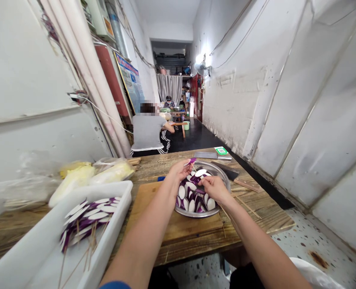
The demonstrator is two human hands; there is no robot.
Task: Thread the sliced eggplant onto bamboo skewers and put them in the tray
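My left hand [182, 170] pinches a purple-skinned eggplant slice [192, 161] over the far left rim of a round metal bowl [224, 176]. A short length of thin wooden stick shows just below that slice. Over the bowl's right half, my right hand [214, 188] has thumb and forefinger pressed together close to the heaped slices; what lies between them is hidden. White-faced, purple-edged eggplant slices [191, 205] fill the bowl, which rests partly on a wooden cutting board [172, 224].
At left, a white tray [114, 224] holds skewered eggplant slices [90, 216]. Cleavers [206, 155] and a wood-handled knife [247, 184] lie beyond and right of the bowl, near loose skewers [247, 206]. Plastic bags [75, 180] lie behind the tray. A seated person [148, 132] is farther back.
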